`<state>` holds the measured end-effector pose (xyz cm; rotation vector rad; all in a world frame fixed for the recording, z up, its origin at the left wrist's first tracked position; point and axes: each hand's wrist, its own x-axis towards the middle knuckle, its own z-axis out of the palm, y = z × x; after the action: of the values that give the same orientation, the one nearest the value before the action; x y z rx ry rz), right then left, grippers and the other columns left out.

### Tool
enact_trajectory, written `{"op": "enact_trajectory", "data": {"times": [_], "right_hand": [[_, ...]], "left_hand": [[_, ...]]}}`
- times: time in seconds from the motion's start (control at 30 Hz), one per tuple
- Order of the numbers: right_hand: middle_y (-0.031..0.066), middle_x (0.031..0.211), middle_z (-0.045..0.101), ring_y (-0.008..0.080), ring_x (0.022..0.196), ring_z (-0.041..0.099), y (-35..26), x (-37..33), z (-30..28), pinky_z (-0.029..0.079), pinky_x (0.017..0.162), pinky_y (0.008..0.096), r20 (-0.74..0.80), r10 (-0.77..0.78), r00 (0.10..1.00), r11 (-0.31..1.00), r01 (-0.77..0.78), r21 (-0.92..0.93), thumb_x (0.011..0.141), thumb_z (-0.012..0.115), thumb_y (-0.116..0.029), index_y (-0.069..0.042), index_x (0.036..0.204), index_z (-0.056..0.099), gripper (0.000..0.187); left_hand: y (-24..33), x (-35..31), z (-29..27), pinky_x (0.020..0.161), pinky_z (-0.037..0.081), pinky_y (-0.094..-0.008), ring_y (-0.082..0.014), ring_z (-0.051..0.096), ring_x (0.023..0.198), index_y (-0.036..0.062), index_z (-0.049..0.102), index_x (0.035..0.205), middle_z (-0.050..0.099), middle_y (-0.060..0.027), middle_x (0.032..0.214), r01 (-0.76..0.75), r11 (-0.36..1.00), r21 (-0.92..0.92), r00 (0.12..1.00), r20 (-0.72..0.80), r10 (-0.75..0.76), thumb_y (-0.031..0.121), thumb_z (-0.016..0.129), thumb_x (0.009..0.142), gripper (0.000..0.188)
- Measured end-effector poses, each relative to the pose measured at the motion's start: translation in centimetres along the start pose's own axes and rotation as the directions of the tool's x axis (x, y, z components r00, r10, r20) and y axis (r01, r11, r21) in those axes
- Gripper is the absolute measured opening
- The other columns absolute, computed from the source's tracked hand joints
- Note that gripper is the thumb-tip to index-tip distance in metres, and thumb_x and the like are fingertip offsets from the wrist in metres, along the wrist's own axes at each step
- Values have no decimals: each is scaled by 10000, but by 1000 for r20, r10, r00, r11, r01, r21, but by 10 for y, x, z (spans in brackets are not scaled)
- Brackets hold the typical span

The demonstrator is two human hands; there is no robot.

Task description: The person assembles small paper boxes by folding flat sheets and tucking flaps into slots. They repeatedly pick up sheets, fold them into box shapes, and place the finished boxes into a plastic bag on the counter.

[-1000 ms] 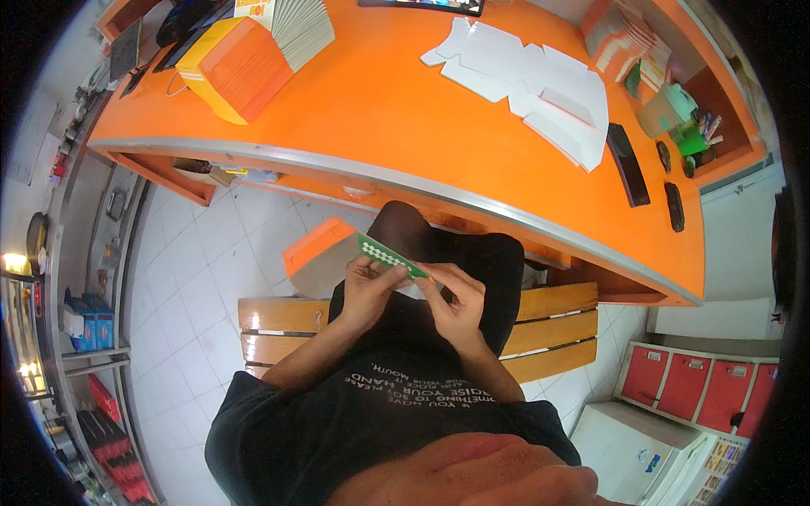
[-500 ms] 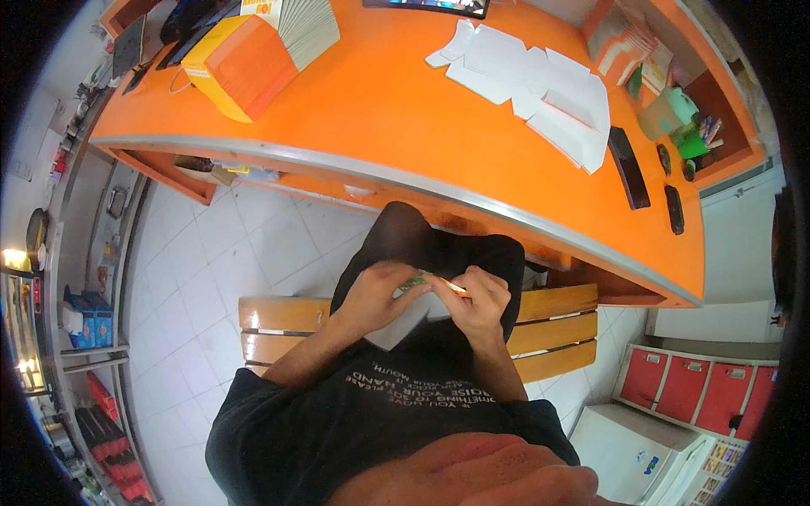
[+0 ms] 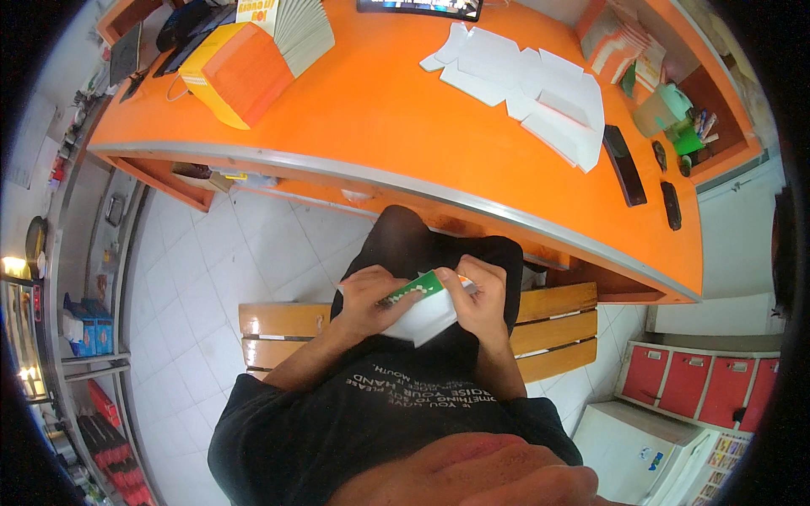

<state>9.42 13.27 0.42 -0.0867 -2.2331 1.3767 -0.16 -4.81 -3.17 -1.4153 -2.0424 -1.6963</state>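
On the far left, metal shelving [image 3: 84, 365] held a blue box [image 3: 91, 325]. Next, atop a broad orange counter [image 3: 371, 110], stood a stack of yellow-and-orange folded card [image 3: 240, 76]. Below the counter, a slatted wooden seat [image 3: 283, 319] showed on both sides of the person's dark-clothed lap.

Over the lap, the left hand [image 3: 367, 297] was closed in a narrow pinch on the left end of a green-and-white card piece [image 3: 429, 317], its thumb along the green band; fingers behind the card were hidden. The piece lay between the hands, to the right of the left one and to the left of the right one. Its green band, the long axis, slanted from the left hand up and away toward the right. Neither hand was nearer, since both touched it. The right hand [image 3: 481, 293] pinched the upper right end, beside a sliver of orange.

Further right on the counter lay flat white cut card [image 3: 506, 74], then a long black object [image 3: 624, 167]. Red cabinet doors [image 3: 688, 388] stood at lower right.
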Motion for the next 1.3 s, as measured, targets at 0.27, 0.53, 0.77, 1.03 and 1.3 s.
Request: {"op": "enact_trajectory", "data": {"times": [0.27, 0.53, 0.77, 1.03, 1.3], "right_hand": [[-21, 611, 518, 36, 596, 423, 9, -3, -3, 333, 538, 257, 293, 255, 921, 864, -353, 358, 1000, 602, -196, 2, 714, 584, 349], [11, 733, 653, 40, 632, 538, 23, -8, 6, 414, 577, 217, -154, 485, 861, 659, -243, 712, 1012, 595, -189, 15, 800, 694, 311], [155, 1077, 649, 155, 770, 627, -44, 19, 7, 503, 598, 250, -5, 773, 635, 134, -155, 979, 1060, 434, -406, 0, 1049, 639, 455], [128, 1363, 548, 226, 1263, 518, 27, -18, 3, 467, 992, 372, 220, -26, 975, 755, -125, 644, 786, 829, -72, 9, 1376, 490, 685], [164, 1003, 717, 159, 885, 676, -9, -1, 17, 549, 780, 302, -443, -14, 897, 913, 192, 361, 902, 646, 73, 92, 1068, 689, 172]], "left_hand": [[-6, -12, -12, 696, 558, -337, -251, 703, 678, -16, 666, 1145, 733, -139, 874, 423, 888, -180, 905, 129, -405, 300, 857, 729, 556], [38, 28, -37, 1114, 202, -664, -461, 206, 1448, 206, 545, 1395, 270, -234, 1562, -10, 986, 166, 823, 562, -86, 558, 817, 599, 912], [12, 21, -45, 1127, 299, -548, -446, 321, 1411, 113, 514, 1409, 306, -250, 1537, 225, 944, -239, 855, 513, -74, 451, 789, 657, 869], [-13, -16, -44, 1118, 359, -424, -298, 460, 1355, -23, 362, 1478, 451, -198, 1476, 620, -84, -780, 748, 620, -235, 347, 683, 782, 852], [-42, 13, -76, 1100, 375, -427, -321, 510, 1301, -67, 472, 1377, 525, -204, 1401, 391, 795, -463, 876, -78, -476, 752, 635, 787, 1022]]}}
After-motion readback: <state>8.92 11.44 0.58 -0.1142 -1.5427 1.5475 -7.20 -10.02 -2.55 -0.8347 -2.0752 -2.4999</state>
